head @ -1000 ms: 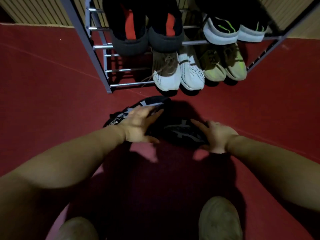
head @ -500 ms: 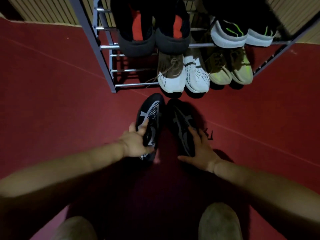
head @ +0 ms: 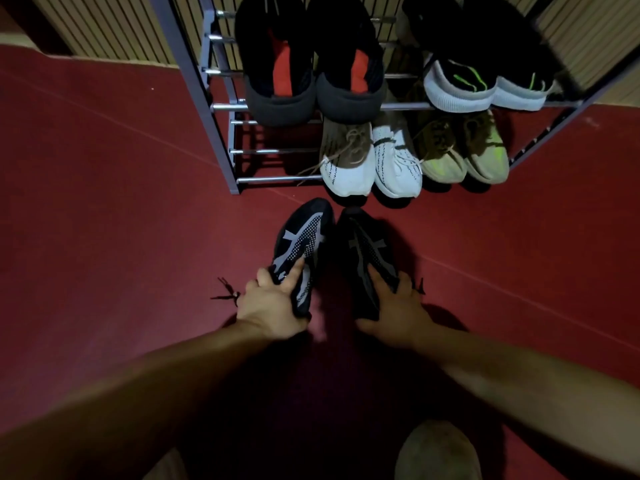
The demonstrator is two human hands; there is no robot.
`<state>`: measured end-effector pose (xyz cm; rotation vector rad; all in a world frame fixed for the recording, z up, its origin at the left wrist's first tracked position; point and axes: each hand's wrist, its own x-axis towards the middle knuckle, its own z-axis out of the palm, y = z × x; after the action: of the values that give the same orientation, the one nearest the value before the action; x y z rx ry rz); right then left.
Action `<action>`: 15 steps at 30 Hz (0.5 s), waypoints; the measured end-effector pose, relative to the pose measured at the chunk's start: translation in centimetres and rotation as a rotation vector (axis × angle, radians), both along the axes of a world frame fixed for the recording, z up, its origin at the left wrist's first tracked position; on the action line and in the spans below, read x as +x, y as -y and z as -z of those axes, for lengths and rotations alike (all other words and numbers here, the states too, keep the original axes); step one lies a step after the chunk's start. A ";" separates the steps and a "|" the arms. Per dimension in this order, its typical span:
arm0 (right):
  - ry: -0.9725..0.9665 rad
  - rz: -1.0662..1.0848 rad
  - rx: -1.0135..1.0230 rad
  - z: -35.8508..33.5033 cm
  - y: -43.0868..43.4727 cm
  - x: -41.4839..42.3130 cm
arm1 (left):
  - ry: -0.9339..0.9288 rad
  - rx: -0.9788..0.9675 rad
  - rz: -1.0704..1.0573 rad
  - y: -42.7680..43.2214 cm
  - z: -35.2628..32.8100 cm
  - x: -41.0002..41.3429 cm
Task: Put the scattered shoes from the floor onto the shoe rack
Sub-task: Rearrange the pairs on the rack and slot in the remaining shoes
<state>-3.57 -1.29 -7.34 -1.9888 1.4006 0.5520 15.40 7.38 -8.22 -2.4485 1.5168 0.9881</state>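
Left hand (head: 273, 306) is curled round the heel of left black shoe (head: 301, 233); right hand (head: 398, 313) is likewise clamped on right black shoe (head: 367, 244). Both are held side by side over floor (head: 104, 202), toes just before rack (head: 221, 133). A grey cross pattern is seen on each. Eight shelved shoes (head: 346, 168) are counted, two pairs per tier.

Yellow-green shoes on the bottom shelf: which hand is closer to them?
Right. The right hand grips a black shoe, in front of the yellow-green shoes and a bit left. The left hand grips the other black shoe, farther left.
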 end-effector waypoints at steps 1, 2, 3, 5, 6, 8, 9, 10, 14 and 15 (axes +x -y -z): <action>0.033 0.005 0.014 -0.6 0.4 -0.2 | -0.077 -0.020 -0.042 -0.3 -0.3 0.6; 0.070 0.016 0.039 -1.0 0.9 -0.5 | -0.157 -0.039 -0.080 -0.7 -0.8 1.1; 0.117 0.041 0.068 -1.8 1.3 -0.6 | -0.227 -0.053 -0.108 -1.2 -1.2 1.6; 0.235 0.087 0.138 -3.2 2.2 -0.9 | -0.326 -0.092 -0.144 -2.3 -2.2 2.3; 0.302 0.096 0.187 -4.2 2.5 -1.0 | -0.359 -0.125 -0.165 -2.9 -2.7 2.5; 0.426 0.072 0.292 -6.3 3.0 -0.8 | -0.399 -0.202 -0.203 -3.7 -3.4 3.0; 0.461 0.053 0.323 -7.2 3.2 -0.7 | -0.402 -0.240 -0.205 -3.8 -3.8 3.2; 0.480 0.043 0.352 -7.7 3.7 -0.6 | -0.396 -0.269 -0.201 -3.7 -4.1 3.5; 0.542 0.045 0.272 -9.0 5.1 1.1 | -0.418 -0.378 -0.240 -2.2 -4.7 4.2; 0.564 0.045 0.232 -9.4 5.4 1.5 | -0.432 -0.398 -0.260 -1.7 -4.8 4.3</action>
<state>-2.10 -6.65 2.03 -1.7359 0.9791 0.1043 19.67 9.06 -3.41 -2.9063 1.6812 1.4668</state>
